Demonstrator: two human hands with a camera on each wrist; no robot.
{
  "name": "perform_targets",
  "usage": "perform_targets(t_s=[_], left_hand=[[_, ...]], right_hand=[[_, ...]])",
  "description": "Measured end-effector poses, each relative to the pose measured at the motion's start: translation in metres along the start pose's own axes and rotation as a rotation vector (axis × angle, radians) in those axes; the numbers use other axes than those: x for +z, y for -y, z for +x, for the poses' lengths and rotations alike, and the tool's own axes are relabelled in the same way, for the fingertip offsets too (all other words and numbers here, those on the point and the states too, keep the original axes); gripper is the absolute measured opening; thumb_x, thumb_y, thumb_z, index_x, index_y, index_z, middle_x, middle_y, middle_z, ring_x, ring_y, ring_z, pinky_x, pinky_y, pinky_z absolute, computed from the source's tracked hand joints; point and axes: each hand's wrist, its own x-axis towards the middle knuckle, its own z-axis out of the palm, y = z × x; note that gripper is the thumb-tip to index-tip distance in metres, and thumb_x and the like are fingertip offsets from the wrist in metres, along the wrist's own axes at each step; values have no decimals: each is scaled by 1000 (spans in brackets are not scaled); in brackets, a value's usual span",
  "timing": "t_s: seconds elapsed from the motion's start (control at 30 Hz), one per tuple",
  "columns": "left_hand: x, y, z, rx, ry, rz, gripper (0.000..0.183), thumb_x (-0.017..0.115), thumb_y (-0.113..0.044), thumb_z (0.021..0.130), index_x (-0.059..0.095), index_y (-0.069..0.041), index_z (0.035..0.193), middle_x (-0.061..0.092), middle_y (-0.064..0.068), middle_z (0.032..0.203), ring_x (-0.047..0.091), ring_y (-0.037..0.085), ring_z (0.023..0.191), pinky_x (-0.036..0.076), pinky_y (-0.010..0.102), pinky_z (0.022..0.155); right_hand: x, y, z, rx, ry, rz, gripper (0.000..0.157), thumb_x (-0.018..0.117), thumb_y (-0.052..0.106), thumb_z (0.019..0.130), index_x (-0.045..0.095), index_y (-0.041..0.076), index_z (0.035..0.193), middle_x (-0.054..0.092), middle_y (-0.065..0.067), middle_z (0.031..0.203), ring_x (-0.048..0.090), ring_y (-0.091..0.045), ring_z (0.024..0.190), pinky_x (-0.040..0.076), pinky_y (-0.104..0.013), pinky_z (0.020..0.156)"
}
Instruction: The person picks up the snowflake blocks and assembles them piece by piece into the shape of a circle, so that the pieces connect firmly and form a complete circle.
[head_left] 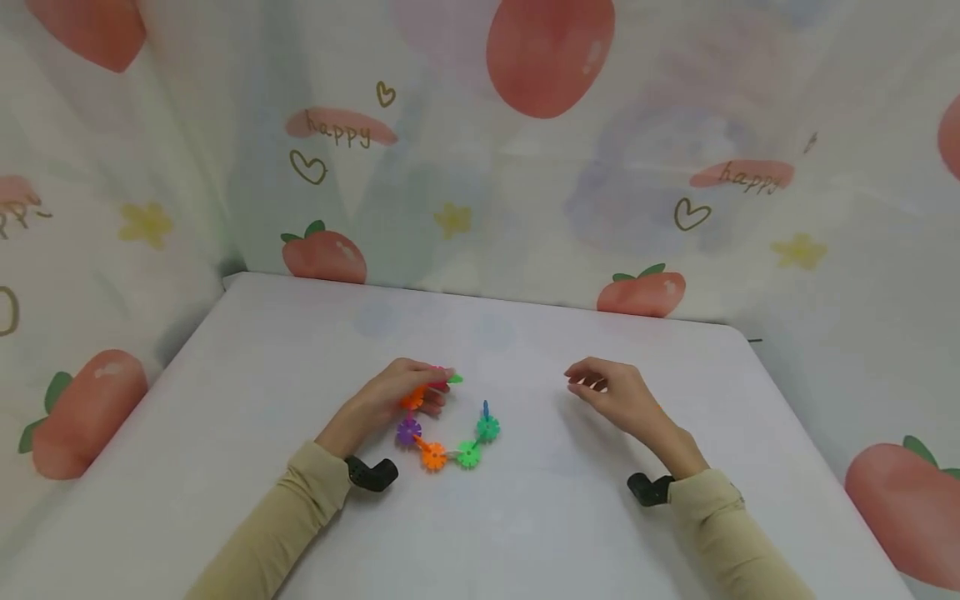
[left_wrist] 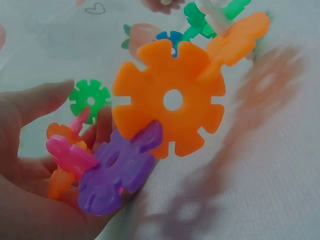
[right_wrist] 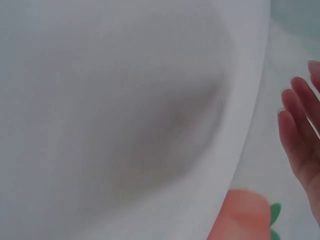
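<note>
A curved chain of notched plastic snowflake discs, linked edge to edge, hangs from my left hand (head_left: 401,389). It includes a purple disc (head_left: 408,432), an orange disc (head_left: 433,456), a light green disc (head_left: 468,454) and a teal-green disc (head_left: 488,428), with a blue disc (head_left: 486,409) at its free end. In the left wrist view, the thumb and fingers grip the end with a pink disc (left_wrist: 71,156) and a green disc (left_wrist: 90,100). My right hand (head_left: 618,396) hovers above the table to the right, fingers loosely bent and holding nothing.
The white table (head_left: 525,525) lies beneath both hands, its far edge against a printed curtain (head_left: 480,167). Black wrist-worn cameras sit at the left wrist (head_left: 371,474) and the right wrist (head_left: 649,490).
</note>
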Motion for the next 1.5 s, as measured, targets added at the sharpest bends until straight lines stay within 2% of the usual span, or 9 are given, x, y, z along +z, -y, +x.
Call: perform_targets(t_s=[0.2, 0.47, 0.6, 0.73, 1.03, 1.23, 1.37, 1.5], left_hand=[[3, -2, 0, -18, -9, -4, 41, 73, -32, 97, 71, 3, 118, 74, 11, 102, 70, 19, 74, 62, 30, 76], [6, -2, 2, -13, 9, -22, 38, 75, -29, 95, 73, 3, 115, 74, 10, 97, 69, 18, 74, 62, 29, 74], [6, -1, 3, -9, 10, 2, 37, 74, -31, 96, 74, 2, 113, 74, 9, 94, 69, 18, 73, 61, 28, 74], [6, -1, 2, -3, 8, 4, 37, 74, -30, 96, 73, 3, 112, 72, 9, 90, 69, 18, 71, 61, 28, 74], [5, -3, 0, -4, 9, 7, 39, 73, -31, 96, 73, 3, 114, 74, 10, 97, 68, 18, 73, 61, 28, 75], [4, -2, 1, -7, -3, -1, 38, 72, -31, 97, 73, 3, 113, 73, 9, 93, 69, 18, 70, 61, 28, 73], [3, -3, 1, -7, -5, 0, 38, 71, -31, 98, 73, 4, 113, 73, 9, 93, 69, 17, 70, 61, 29, 73], [2, -4, -1, -11, -13, 8, 39, 71, -32, 98, 73, 4, 113, 75, 10, 96, 70, 17, 73, 61, 29, 75]], right_hand=[[-25, -28, -19, 88, 21, -88, 18, 75, 4, 91, 74, 2, 109, 76, -7, 97, 67, -21, 84, 56, -24, 72], [-61, -68, -40, 238, 131, -154, 21, 73, 9, 91, 71, -1, 109, 72, -10, 93, 68, -27, 84, 52, -28, 65], [-68, -84, -45, 313, 191, -187, 25, 71, 12, 91, 69, -5, 109, 70, -14, 92, 66, -31, 86, 52, -32, 67], [-68, -88, -45, 386, 239, -196, 32, 72, 17, 91, 67, -8, 110, 68, -18, 95, 61, -32, 89, 50, -33, 68], [-59, -84, -43, 360, 206, -161, 29, 78, 9, 86, 57, -4, 101, 66, -16, 93, 58, -24, 80, 50, -32, 68], [-47, -77, -40, 274, 151, -158, 25, 79, 3, 86, 59, -4, 101, 66, -13, 89, 59, -25, 81, 54, -35, 72], [-40, -67, -37, 225, 119, -132, 20, 76, 2, 88, 65, -2, 103, 67, -9, 89, 58, -23, 82, 53, -30, 70], [-31, -53, -30, 198, 100, -60, 22, 77, 2, 88, 65, 2, 107, 69, -7, 90, 61, -20, 82, 52, -24, 69]])
